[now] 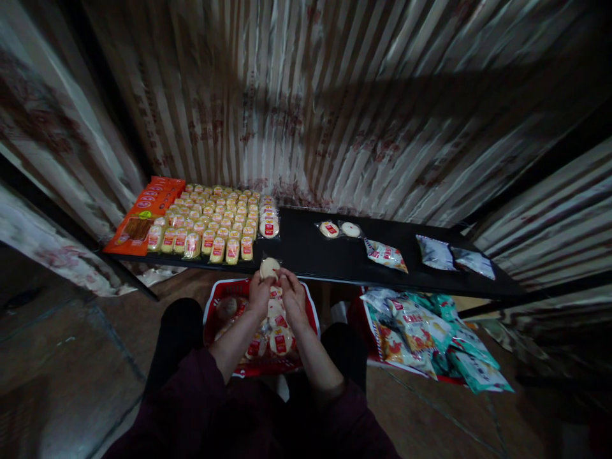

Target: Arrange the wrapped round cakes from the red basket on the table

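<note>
Both my hands are together above a red and white basket [209, 319] between my knees. My left hand [261, 293] grips a round, pale packaged cracker [270, 268] in clear wrap from its left side. On the other side, the fingers of my right hand [292, 294] close on the same wrapper. Under my wrists, more round wrapped crackers [280, 342] with red labels fill the basket. Just beyond my hands, a column of the same round crackers [269, 227] lies on the black shelf [306, 252], beside rows of small yellow packaged cakes [208, 242].
An orange snack bag [150, 213] lies at the shelf's left end. Two round crackers [329, 229], a white and red bag [385, 255] and two silvery bags [435, 252] lie to the right. Below right, another basket holds teal and white snack bags [421, 328]. Curtains [306, 102] hang behind.
</note>
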Tool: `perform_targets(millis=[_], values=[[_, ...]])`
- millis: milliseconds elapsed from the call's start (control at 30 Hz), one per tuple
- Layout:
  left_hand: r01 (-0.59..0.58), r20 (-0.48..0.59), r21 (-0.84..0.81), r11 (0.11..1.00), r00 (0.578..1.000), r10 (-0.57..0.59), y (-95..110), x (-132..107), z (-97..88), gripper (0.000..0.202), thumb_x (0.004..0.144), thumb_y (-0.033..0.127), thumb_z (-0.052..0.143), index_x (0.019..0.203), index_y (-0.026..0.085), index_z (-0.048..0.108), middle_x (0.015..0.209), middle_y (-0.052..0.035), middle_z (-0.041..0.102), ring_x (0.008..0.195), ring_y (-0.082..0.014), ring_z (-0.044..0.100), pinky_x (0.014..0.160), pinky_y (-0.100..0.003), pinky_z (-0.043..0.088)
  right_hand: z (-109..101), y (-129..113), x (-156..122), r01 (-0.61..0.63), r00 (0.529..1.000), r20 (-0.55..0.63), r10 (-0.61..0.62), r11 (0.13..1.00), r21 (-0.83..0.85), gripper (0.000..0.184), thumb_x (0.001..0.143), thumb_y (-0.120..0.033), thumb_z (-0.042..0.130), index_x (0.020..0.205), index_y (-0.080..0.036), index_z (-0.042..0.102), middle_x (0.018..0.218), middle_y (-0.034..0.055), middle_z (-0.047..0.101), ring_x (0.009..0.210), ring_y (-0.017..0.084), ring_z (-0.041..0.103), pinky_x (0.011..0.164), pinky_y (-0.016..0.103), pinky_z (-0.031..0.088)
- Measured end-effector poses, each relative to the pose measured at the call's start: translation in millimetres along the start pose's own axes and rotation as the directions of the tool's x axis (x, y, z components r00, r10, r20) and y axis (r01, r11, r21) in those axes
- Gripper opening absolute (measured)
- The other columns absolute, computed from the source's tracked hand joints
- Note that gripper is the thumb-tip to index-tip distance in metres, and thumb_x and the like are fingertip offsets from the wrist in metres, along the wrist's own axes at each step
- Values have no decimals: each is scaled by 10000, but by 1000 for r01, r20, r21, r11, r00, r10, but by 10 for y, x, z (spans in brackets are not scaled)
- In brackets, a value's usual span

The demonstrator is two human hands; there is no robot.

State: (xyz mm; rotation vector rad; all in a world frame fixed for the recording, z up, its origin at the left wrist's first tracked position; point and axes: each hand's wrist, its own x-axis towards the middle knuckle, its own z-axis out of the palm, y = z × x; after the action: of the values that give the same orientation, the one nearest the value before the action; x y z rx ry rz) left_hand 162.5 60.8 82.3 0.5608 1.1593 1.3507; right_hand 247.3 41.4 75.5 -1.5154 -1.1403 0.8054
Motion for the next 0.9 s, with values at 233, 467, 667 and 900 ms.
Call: perform_targets(millis=[233,467,667,900], values=[[187,37,-297,936,982,-185,58,6,-42,331,552,140,644,882,162,619,757,-5,687,698,-139,643,702,-264,503,10,14,10,43,999,9,-42,993,-111,338,852,-356,452,1095,-231,650,1076,36,701,985,205,633,888,339,482],[196,86,-307,931,980,-178,66,-33,-49,305,520,180,668,819,176,612,677,27,651,614,-114,595,636,-242,466,38,-162,16,136,991,22,-135,953,-270,347,865,-353,442,1067,-195,675,1130,82,679,1088,216,590,996,380,418],[193,99,-321,927,981,-169,94,-112,-20,297,592,401,698,784,180,645,658,34,631,612,-107,583,611,-223,437,57,-307,-54,154,988,51,-145,930,-332,408,866,-416,456,1135,-172,642,1176,117,648,1102,238,579,975,386,426],[81,110,-178,981,992,-62,110,-160,-15,329,724,414,623,977,216,695,1109,-47,685,991,-185,624,798,-269,483,-17,-311,-26,17,997,79,0,978,-209,450,861,-527,457,1188,-244,583,982,44,706,835,197,654,767,308,493]])
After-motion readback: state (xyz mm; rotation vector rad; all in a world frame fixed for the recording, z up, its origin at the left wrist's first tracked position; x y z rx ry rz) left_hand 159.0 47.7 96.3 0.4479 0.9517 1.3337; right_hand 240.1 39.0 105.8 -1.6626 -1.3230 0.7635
